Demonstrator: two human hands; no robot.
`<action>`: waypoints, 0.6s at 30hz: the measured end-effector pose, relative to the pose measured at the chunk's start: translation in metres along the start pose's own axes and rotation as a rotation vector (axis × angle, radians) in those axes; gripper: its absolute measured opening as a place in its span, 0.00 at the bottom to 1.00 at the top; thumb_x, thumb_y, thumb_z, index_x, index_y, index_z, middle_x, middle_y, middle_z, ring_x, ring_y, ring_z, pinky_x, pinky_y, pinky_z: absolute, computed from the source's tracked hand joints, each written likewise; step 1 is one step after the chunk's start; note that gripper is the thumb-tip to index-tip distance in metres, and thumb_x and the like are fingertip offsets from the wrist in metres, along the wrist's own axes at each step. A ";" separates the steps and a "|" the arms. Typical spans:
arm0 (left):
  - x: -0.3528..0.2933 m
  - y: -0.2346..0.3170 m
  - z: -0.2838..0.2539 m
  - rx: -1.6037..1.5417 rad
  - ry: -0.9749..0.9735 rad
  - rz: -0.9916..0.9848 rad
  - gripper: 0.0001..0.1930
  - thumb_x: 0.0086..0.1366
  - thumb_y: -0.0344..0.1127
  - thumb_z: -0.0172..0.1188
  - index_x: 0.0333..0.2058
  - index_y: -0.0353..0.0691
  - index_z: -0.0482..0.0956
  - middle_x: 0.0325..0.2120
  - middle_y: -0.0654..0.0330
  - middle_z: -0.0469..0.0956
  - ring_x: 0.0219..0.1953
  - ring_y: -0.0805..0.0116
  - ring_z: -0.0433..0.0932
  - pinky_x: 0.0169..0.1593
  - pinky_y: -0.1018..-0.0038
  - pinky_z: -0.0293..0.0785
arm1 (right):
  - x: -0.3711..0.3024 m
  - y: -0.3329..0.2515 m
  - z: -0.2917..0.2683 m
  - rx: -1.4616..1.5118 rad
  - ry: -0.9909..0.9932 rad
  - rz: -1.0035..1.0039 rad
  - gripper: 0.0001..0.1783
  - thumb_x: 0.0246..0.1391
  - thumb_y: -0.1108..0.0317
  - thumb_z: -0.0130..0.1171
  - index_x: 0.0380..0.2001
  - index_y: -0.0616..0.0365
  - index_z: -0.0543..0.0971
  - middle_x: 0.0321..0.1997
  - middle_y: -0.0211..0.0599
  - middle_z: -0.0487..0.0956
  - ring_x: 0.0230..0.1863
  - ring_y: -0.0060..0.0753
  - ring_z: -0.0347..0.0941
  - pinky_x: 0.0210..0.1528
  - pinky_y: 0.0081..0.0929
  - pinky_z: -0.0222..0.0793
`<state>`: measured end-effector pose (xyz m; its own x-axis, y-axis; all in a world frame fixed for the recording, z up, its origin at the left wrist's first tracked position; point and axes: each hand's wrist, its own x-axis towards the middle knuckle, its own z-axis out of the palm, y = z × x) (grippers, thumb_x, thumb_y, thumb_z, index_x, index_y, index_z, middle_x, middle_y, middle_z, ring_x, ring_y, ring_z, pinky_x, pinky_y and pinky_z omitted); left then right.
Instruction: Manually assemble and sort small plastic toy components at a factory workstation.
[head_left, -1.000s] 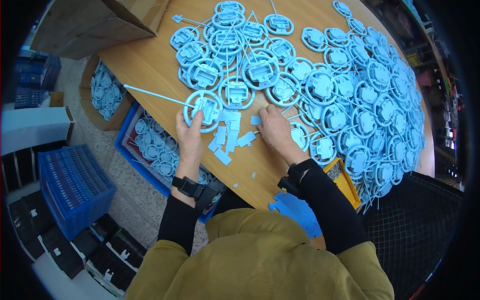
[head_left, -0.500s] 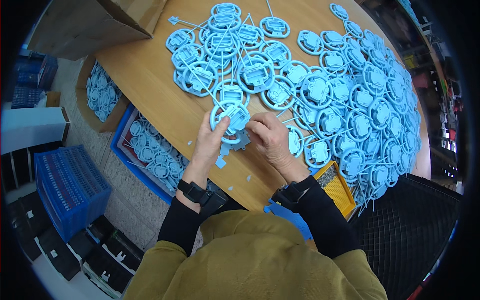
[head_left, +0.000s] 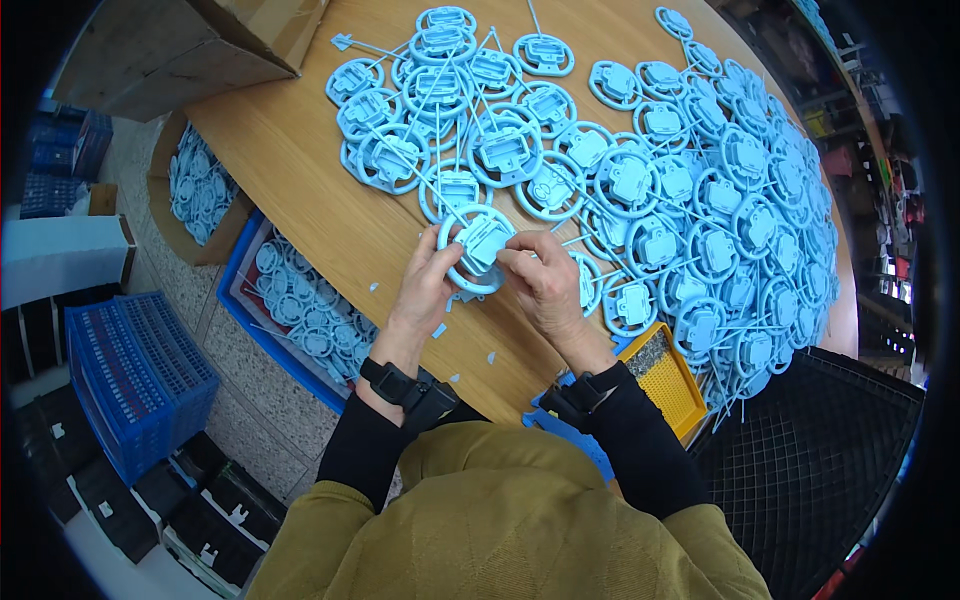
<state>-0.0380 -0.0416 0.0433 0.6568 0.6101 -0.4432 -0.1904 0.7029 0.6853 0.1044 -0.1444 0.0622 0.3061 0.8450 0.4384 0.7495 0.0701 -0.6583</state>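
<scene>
My left hand (head_left: 422, 292) grips a light-blue plastic ring-shaped part (head_left: 484, 240) by its lower left side, thumb on top. A rectangular recessed housing fills the ring's middle, tilted up toward me. At the housing's right edge, my right hand (head_left: 548, 284) has its thumb and index finger pinched together and touching the part. Whatever may be between those fingertips is hidden. Just beyond the held part lies another ring part (head_left: 455, 188) of the same kind. A small flat blue piece (head_left: 439, 331) rests on the table below my left hand.
A large heap of matching blue parts (head_left: 715, 245) with thin rods covers the right of the wooden table (head_left: 290, 150). A yellow tray (head_left: 680, 395) of small metal pieces stands near my right forearm. At left are a blue bin (head_left: 240, 290), a cardboard box (head_left: 165, 200) and blue crates (head_left: 140, 380).
The held ring part has shifted slightly right and tilted more. My right fingertips have come in from beside it onto the housing's edge. My left hand keeps its grip.
</scene>
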 end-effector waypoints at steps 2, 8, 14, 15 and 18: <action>0.001 -0.003 0.000 0.164 -0.020 0.029 0.20 0.63 0.32 0.55 0.52 0.37 0.63 0.41 0.59 0.72 0.39 0.75 0.75 0.36 0.77 0.76 | -0.001 0.001 -0.002 -0.005 -0.009 0.014 0.14 0.35 0.80 0.65 0.30 0.57 0.78 0.33 0.36 0.76 0.34 0.38 0.74 0.32 0.30 0.71; 0.002 -0.001 0.010 0.255 0.018 0.100 0.25 0.59 0.29 0.61 0.53 0.36 0.62 0.42 0.59 0.72 0.40 0.77 0.73 0.38 0.79 0.74 | -0.005 0.008 0.002 -0.034 0.087 0.001 0.15 0.43 0.73 0.66 0.38 0.59 0.78 0.37 0.33 0.78 0.34 0.34 0.75 0.35 0.26 0.71; 0.004 -0.006 0.014 0.490 -0.130 0.250 0.28 0.57 0.30 0.63 0.54 0.35 0.61 0.44 0.57 0.70 0.45 0.71 0.73 0.44 0.74 0.75 | -0.010 0.017 -0.004 1.097 -0.011 1.038 0.21 0.56 0.64 0.61 0.50 0.63 0.72 0.38 0.32 0.79 0.37 0.18 0.75 0.37 0.18 0.71; 0.003 -0.008 0.016 0.490 -0.130 0.248 0.28 0.57 0.30 0.63 0.54 0.35 0.61 0.44 0.57 0.70 0.45 0.71 0.73 0.44 0.74 0.75 | -0.011 0.017 -0.006 1.097 -0.010 1.039 0.21 0.56 0.64 0.61 0.50 0.63 0.72 0.38 0.32 0.79 0.37 0.18 0.75 0.37 0.18 0.71; 0.001 -0.012 0.025 0.521 -0.104 0.221 0.30 0.56 0.27 0.63 0.55 0.34 0.59 0.47 0.55 0.69 0.46 0.70 0.73 0.46 0.73 0.75 | -0.015 0.018 -0.010 1.008 -0.014 1.021 0.20 0.57 0.64 0.61 0.48 0.63 0.71 0.38 0.31 0.79 0.37 0.18 0.74 0.36 0.17 0.71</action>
<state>-0.0166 -0.0589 0.0492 0.7155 0.6644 -0.2159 0.0359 0.2737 0.9611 0.1193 -0.1606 0.0497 0.4367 0.7582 -0.4842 -0.5210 -0.2256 -0.8232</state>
